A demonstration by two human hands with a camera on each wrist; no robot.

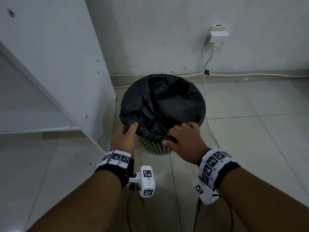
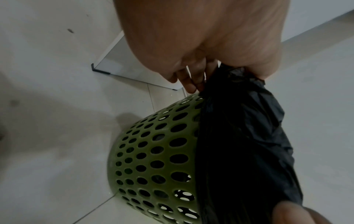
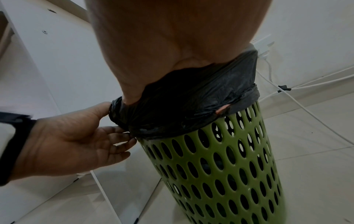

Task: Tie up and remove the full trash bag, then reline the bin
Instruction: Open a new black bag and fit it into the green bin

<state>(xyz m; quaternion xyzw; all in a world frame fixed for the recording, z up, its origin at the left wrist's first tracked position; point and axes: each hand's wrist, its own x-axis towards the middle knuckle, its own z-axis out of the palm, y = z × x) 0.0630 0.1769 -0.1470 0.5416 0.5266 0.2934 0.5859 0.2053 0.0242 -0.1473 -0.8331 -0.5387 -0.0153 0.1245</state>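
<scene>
Two hands on the rim: the left hand (image 1: 124, 139) pinches the black trash bag (image 1: 160, 104) at the near-left edge of the green perforated bin (image 3: 220, 166), while the right hand (image 1: 184, 141) grips the bag's folded-over edge at the near-right. The bin stands on the tiled floor (image 1: 250, 131) beside a white cabinet (image 1: 50, 64), its bag draped over the rim.

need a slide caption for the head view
Both hands, left hand and right hand, grip the black trash bag folded over the green perforated bin.
</scene>
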